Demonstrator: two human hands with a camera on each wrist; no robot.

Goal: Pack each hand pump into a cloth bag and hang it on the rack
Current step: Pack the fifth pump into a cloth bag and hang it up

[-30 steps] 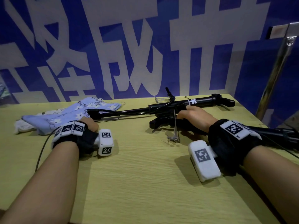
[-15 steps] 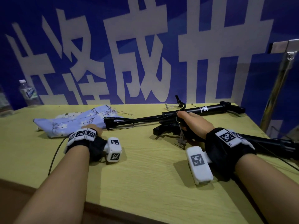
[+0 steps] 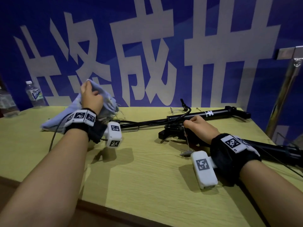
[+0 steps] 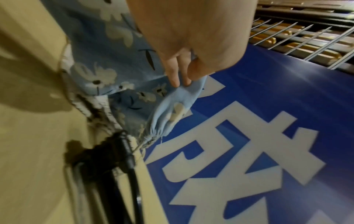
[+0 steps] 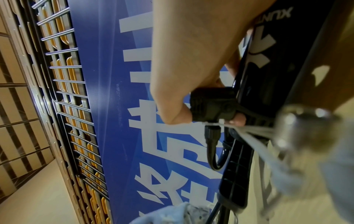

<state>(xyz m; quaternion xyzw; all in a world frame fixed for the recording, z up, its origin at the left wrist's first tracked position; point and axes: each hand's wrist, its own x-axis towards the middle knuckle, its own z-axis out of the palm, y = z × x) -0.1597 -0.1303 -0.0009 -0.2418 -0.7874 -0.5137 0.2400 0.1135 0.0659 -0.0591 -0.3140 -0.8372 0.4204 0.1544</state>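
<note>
— Why is the left hand [image 3: 91, 97] up in the air like that?

— It pinches one edge of the cloth bag [image 4: 107, 63] between thumb and fingers and lifts it, so the rest hangs down to the desk [image 3: 147, 177]. I think this is to let the bag fall open and find its mouth; the gathered end with the cord is at the bottom, close to the pump.

— And the pump [image 3: 213, 114]?

— It lies flat on the desk, the long way, with its thin end just beside the bag. The right hand [image 3: 200, 128] is closed around the black fitting in the middle, where the hose comes out; thumb on one side, a fingertip on the other. It seems to keep the pump steady, ready to push it into the bag.

— So nothing is packed?

— Not yet. The pump is outside the bag. A second black pump [image 3: 277, 149] lies under the right wrist. A metal post [image 3: 285, 89] stands at the right; if this is the rack, I cannot tell.
</note>
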